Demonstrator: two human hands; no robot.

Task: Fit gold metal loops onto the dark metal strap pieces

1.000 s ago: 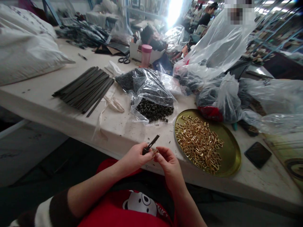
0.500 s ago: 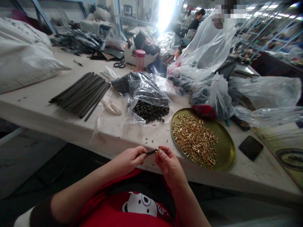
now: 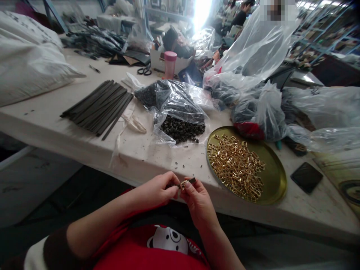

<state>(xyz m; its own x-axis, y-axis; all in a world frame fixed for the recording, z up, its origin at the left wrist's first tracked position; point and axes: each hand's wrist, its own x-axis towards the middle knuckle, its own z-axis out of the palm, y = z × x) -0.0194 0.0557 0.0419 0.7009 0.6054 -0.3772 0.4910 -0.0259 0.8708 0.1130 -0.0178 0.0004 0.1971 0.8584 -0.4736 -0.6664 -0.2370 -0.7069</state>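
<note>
In front of my body, at the table's near edge, my left hand (image 3: 166, 187) pinches a dark strap (image 3: 192, 180). My right hand (image 3: 198, 195) is closed on a small gold buckle (image 3: 183, 184). The strap passes through the buckle, and its end sticks out past it over my right fingers. Many more gold buckles (image 3: 239, 165) lie heaped on a round gold tray (image 3: 274, 180) to the right. Dark straps (image 3: 98, 107) lie in a flat bundle at the left. Small black pieces (image 3: 182, 128) spill from a clear plastic bag (image 3: 180, 97) in the middle.
A black phone-like slab (image 3: 306, 177) lies right of the tray. Farther back are scissors (image 3: 144, 70), a pink-lidded cup (image 3: 170, 64) and stuffed plastic bags (image 3: 258, 108). A large white sack (image 3: 30, 63) stands at the far left. A person (image 3: 240, 17) sits in the background.
The strap's end has gone from beside the buckle to through it, and now shows on the far side. My hands have come closer together. The view has shifted slightly.
</note>
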